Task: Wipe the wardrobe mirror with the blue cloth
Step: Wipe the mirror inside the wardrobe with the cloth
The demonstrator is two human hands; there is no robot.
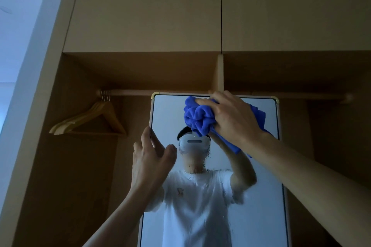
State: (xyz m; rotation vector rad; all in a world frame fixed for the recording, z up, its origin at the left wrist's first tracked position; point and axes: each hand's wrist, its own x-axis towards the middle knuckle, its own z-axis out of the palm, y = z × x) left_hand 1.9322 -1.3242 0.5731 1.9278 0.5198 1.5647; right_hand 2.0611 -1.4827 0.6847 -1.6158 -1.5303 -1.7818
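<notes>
1. The right hand (230,120) had its fingers curled tight round the bunched blue cloth (198,118), pressing it to the glass near the top of the mirror (261,186).
2. The left hand (152,160) had its fingers spread and loosely bent, their tips touching the mirror's left frame edge, the thumb held apart.
3. The mirror stood within the open wardrobe (140,16), its top just below the rail (130,92).
4. Wooden hangers (88,120) hung at the rail's left end.
</notes>
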